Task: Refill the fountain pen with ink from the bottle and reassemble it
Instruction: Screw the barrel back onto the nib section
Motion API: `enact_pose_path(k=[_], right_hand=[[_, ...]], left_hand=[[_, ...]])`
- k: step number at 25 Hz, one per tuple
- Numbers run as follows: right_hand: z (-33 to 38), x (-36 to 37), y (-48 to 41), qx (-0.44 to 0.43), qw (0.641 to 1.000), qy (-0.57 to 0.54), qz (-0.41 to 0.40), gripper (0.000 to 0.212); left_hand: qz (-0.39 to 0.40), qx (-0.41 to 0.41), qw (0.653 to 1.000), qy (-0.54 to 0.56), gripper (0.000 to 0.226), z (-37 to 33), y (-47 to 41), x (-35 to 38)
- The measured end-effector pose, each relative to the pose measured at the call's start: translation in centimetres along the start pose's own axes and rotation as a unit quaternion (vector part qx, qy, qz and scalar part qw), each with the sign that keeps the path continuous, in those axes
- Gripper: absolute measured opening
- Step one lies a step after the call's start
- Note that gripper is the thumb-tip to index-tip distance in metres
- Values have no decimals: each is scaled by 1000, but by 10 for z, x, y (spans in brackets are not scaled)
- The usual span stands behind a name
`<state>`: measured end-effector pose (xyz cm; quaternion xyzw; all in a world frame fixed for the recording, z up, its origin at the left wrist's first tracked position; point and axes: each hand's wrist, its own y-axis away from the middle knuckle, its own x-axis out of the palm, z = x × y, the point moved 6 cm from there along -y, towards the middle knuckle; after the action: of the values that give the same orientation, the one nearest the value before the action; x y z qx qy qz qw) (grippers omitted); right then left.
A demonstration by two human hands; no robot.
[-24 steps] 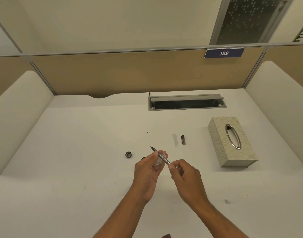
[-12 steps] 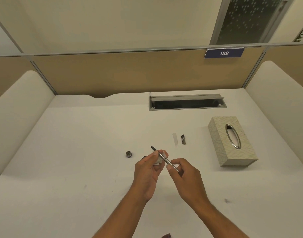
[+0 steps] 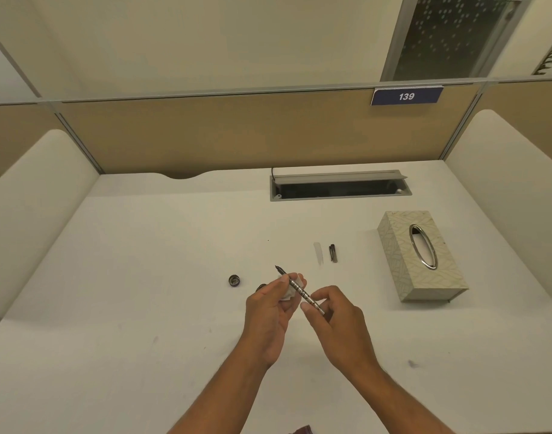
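Fountain pen [image 3: 299, 290] is staying up off the tabletop [image 3: 143, 277], well left of the tissue box [image 3: 422, 255], nib pointing away from the box. Vs a sec ago it's barely moving. Only the R hand [image 3: 340, 321] is re-setting its grip, thumb & forefinger pinching the barrel's rear end, prob. twisting it. L hand [image 3: 268, 311] is gripping the front section thru a tissue wad [image 3: 287, 294]. So reassembly looks under way, w/ wiping. Pen cap [image 3: 333, 253] is lying on the tabletop just left of the box, beside a pale clear piece [image 3: 318, 253], not yet fitted.

Containers: ink bottle [image 3: 261, 287], further left of the box, is mostly hiding behind the L hand, so contents can't be told. Its lid [image 3: 234, 280] is lying apart, so it's prob. open. Tissue box is showing no sheet at its oval slot.
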<state>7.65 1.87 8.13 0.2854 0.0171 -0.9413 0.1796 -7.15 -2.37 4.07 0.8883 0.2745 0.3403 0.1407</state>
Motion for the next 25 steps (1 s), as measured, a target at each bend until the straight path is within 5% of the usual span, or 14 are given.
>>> enact_pose_path(k=[9, 17, 25], right_hand=[[-2, 10, 0, 31, 994, -60, 91, 31], [4, 2, 2, -7, 998, 54, 36, 18], [4, 7, -1, -10, 995, 26, 94, 21]], left_hand=[[8, 2, 1000, -8, 29, -3, 2, 0], [-19, 9, 1000, -16, 28, 1, -2, -6], [-4, 5, 1000, -21, 26, 0, -1, -5]])
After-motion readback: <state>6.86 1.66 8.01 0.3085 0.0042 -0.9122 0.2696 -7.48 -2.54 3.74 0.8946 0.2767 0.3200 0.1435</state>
